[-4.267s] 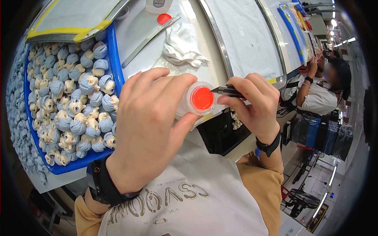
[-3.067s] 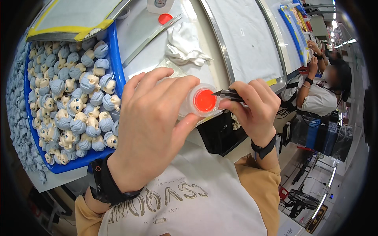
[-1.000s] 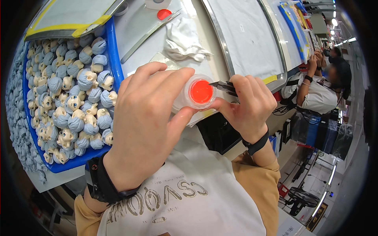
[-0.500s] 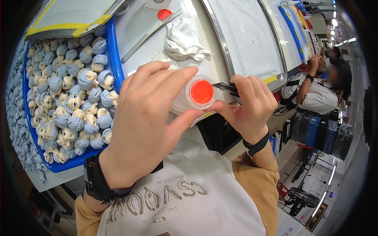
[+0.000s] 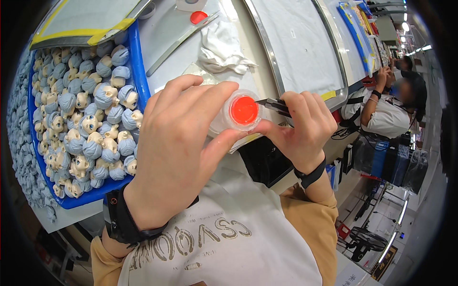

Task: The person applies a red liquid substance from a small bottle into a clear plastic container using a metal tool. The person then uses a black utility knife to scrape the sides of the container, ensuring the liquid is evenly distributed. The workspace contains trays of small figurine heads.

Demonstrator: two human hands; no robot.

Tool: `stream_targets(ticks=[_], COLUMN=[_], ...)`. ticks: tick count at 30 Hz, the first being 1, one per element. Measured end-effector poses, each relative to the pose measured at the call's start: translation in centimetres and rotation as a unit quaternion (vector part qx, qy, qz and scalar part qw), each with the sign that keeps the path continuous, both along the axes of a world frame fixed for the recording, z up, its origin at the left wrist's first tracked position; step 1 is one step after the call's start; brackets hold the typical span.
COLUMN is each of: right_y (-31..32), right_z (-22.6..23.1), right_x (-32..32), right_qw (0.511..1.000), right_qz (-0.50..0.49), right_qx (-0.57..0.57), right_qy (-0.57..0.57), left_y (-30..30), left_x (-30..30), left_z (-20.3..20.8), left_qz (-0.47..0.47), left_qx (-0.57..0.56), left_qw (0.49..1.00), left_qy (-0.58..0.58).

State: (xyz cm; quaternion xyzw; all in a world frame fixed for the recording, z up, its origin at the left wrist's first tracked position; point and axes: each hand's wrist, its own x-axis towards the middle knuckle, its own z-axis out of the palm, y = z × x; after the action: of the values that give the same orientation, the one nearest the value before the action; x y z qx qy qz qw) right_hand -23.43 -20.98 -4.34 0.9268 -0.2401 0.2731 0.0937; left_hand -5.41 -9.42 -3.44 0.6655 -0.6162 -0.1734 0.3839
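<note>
A small clear plastic container with a round, bright red face is turned up toward me. My left hand is closed round it from the left, thumb along the near side and index finger along the far side. My right hand is closed on a dark-handled utility knife, whose pointed tip reaches the right rim of the red face. The right thumb presses against the container's near side. I cannot tell whether the red is a lid or contents.
At left, a blue tray holds many doll heads with grey-blue hair. Beyond my hands lie a crumpled white cloth, a metal strip and a red cap. A metal-framed panel lies right; another person works farther off.
The knife tip has shifted slightly left and now shows over the container's rim at the edge of the red. My left wrist has turned a little; the container stays nearly in place.
</note>
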Motion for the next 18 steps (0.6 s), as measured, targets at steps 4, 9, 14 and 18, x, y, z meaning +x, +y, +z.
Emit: stream_targets(ticks=[4, 9, 14, 18], right_y=[-0.09, -0.41, -0.72, -0.75], right_z=[0.13, 0.20, 0.63, 0.82], right_x=[-0.44, -0.30, -0.35, 0.21], right_qw=[1.000, 1.000, 1.000, 0.999], right_qz=[-0.001, -0.003, 0.005, 0.021], right_qx=[0.007, 0.002, 0.006, 0.021], right_qy=[0.013, -0.031, -0.009, 0.026], left_y=[-0.02, -0.02, 0.01, -0.02], left_x=[-0.01, 0.12, 0.11, 0.14], left_z=[0.01, 0.02, 0.03, 0.08], left_qz=[0.000, 0.000, -0.002, -0.005], left_qx=[-0.002, -0.003, -0.004, -0.003], left_qw=[1.000, 1.000, 1.000, 1.000], left_qy=[0.003, 0.009, 0.007, 0.010])
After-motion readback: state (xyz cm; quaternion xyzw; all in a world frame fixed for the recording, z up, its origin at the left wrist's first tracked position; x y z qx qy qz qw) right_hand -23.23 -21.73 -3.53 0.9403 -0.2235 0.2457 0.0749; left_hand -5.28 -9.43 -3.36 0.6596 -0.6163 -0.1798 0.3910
